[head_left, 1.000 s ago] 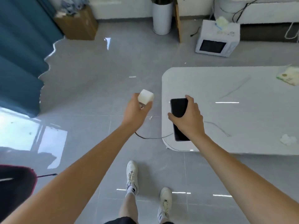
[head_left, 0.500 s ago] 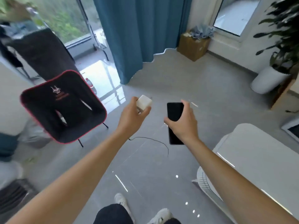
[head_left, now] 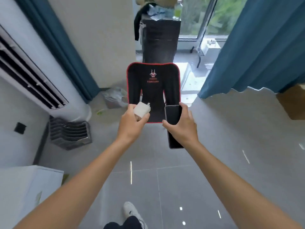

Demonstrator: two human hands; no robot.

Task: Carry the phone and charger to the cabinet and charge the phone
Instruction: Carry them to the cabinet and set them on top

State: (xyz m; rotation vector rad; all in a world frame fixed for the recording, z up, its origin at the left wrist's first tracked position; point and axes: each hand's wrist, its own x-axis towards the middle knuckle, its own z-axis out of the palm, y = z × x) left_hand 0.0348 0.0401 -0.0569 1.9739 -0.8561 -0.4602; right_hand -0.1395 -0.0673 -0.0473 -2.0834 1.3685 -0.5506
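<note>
Left hand: my left hand (head_left: 132, 125) is curled tight around the charger (head_left: 142, 111), thumb on its near right side, fingers wrapped behind its left side.
Charger: a white block, held out at chest height over the floor; its metal prongs point up and away from me, towards the chair.
Right hand: my right hand (head_left: 182, 125) is clamped on the phone (head_left: 173, 124), thumb across the left edge, fingertips hooked over the top right corner, palm covering the right side.
Phone: dark screen faces up at me; the long axis runs away from me, top end towards the chair, bottom end sticking out below my wrist.
Spacing: the two hands are side by side, close but not touching; charger and phone are apart with a narrow gap between them.
Ahead: a black folding chair (head_left: 153, 86) with red trim stands straight in front, a dark cabinet (head_left: 160, 40) with clutter on top behind it by the window.
Left edge: a white floor air conditioner (head_left: 31, 75) leans into view, and a white box (head_left: 28, 187) sits near my left elbow.
Right edge: a blue curtain (head_left: 257, 47) hangs down to the floor, a cardboard box (head_left: 292, 101) beyond it.
Open room: bare grey tile floor (head_left: 214, 171) lies under and to the right of my arms.
</note>
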